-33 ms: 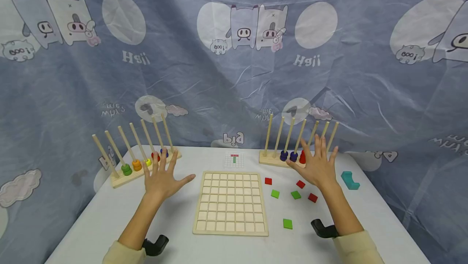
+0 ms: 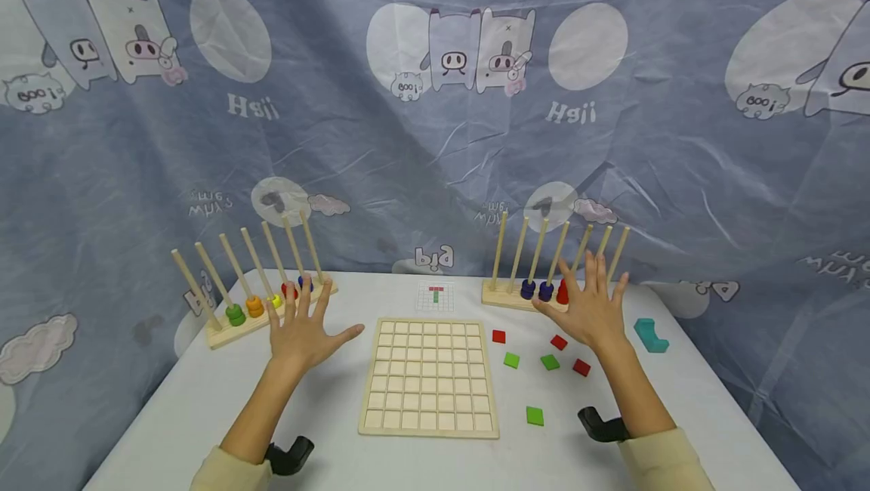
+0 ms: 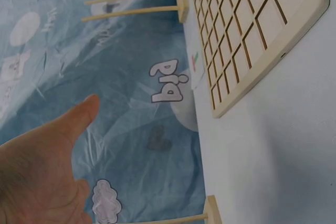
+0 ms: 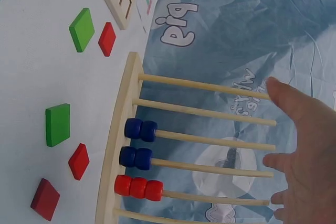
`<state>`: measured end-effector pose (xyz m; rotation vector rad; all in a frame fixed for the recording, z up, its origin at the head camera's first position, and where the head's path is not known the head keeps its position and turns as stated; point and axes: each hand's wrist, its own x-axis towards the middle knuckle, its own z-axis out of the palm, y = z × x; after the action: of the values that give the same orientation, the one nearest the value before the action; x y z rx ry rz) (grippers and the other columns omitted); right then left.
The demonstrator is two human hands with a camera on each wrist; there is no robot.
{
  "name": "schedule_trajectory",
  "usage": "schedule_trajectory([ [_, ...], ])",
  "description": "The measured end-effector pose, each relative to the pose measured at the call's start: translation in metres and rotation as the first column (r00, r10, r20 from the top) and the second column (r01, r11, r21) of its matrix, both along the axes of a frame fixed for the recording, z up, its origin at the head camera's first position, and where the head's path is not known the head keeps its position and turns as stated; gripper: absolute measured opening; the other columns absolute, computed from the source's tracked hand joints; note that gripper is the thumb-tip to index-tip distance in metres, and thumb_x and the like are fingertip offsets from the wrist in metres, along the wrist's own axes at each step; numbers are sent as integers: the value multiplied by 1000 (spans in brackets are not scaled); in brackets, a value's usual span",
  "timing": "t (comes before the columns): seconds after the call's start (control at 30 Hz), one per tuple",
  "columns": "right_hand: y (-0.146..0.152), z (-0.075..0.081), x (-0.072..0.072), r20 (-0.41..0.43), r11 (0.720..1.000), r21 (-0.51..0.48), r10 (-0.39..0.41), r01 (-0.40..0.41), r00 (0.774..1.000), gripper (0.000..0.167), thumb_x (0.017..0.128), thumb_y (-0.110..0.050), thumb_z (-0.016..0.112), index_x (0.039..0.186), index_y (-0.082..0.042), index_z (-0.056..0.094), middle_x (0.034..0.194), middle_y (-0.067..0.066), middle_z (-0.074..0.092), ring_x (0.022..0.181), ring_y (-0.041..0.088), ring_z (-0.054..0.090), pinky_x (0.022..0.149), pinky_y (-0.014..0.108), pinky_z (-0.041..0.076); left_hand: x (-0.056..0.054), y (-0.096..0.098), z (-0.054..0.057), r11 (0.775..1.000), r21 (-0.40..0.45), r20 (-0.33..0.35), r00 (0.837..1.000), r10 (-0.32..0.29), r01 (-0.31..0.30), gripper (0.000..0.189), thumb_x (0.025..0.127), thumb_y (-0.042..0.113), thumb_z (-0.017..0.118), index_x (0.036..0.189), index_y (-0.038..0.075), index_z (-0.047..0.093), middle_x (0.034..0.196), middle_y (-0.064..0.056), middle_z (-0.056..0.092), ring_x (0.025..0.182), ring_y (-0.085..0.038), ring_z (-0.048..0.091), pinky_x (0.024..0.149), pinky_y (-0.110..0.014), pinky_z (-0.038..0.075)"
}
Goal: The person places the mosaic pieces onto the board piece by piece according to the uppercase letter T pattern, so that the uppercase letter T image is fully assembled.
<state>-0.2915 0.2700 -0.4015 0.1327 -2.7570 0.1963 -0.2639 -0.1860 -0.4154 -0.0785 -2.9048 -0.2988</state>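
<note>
My left hand [image 2: 300,334] is held with fingers spread above the table, holding nothing. Behind it stands the left peg rack [image 2: 220,336], its pegs carrying green, orange, yellow, red and blue beads. My right hand [image 2: 593,313], also spread and holding nothing, hovers before the right peg rack [image 2: 499,296] and hides part of it. Blue beads [image 4: 135,158] and red beads [image 4: 138,188] sit low on that rack's pegs. Between the hands lies a wooden grid board [image 2: 428,432] with square cells. Red tiles [image 2: 581,368] and green tiles [image 2: 535,416] are scattered to its right.
A small card [image 2: 435,297] printed with a red and green T pattern lies behind the board. At the right table side rests a teal angled block [image 2: 650,335]. A printed blue-grey curtain [image 2: 435,159] hangs behind the white table [image 2: 326,430].
</note>
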Motion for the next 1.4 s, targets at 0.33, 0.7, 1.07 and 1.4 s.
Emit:
schedule_trajectory([
  [0.33, -5, 3, 3, 18, 1000, -5, 13, -13, 1000, 92, 79, -70, 47, 146, -11, 26, 150, 28, -1, 135, 36, -19, 98, 63, -21, -1, 2, 7, 1000, -3, -6, 1000, -4, 4, 100, 75, 77, 44, 150, 22, 6, 153, -15, -9, 136, -38, -12, 99, -67, -11],
  [0.7, -12, 14, 13, -118, 994, -88, 61, -72, 991, 79, 83, -60, 53, 141, -9, 36, 149, 26, 10, 138, 37, -9, 100, 63, -15, 4, 5, 9, 991, 112, -110, 992, -60, 72, 86, 84, 56, 55, 149, 14, 17, 152, -22, -2, 137, -40, -8, 101, -68, -1],
  [1.07, -6, -18, 20, -425, 905, -402, -48, -141, 904, 39, 83, -18, 69, 119, -5, 61, 80, 11, 53, 73, 24, 46, 64, 39, 40, 11, 27, -32, 882, 439, -348, 937, -5, 168, 63, 83, 25, 67, 135, 3, 40, 138, -24, 34, 128, -40, 30, 99, -60, 28],
  [1.4, 28, -78, 27, -342, 813, -573, -121, -105, 932, 38, 83, -28, 69, 117, -11, 63, 43, -4, 29, 37, 6, 20, 31, 34, 20, 8, 33, -89, 768, 626, -211, 978, -3, 137, 55, 89, 23, 60, 136, 5, 38, 137, -20, 38, 127, -37, 35, 101, -53, 32],
])
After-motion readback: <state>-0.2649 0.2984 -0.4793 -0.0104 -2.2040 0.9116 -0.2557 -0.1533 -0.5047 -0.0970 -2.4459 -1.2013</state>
